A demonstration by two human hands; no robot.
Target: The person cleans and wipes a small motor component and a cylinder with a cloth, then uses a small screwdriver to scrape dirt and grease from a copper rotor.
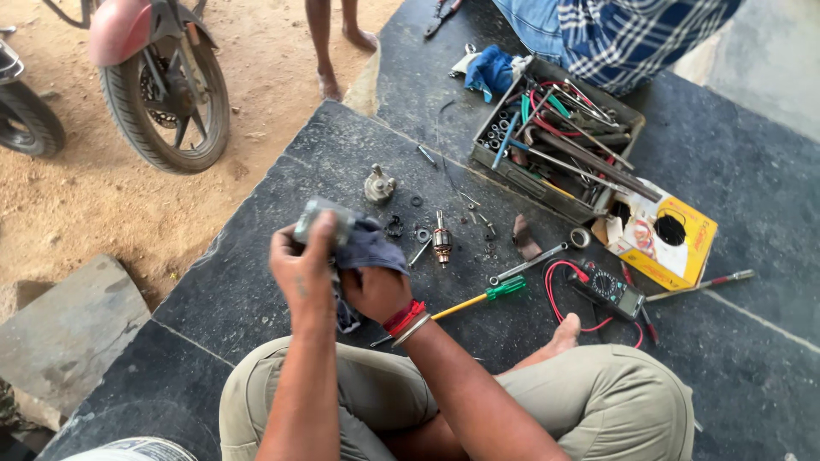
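The grey metal housing (323, 220) is gripped in the left hand (299, 273), above the dark stone slab (256, 282); the right hand (376, 290) pinches a blue rag (369, 249) against it. Small parts (442, 241) litter the slab ahead. The slab's left edge borders sandy ground (102, 205).

Khaki trousers (598, 401), bare forearms, and red and silver bangles (407, 318) at one wrist.
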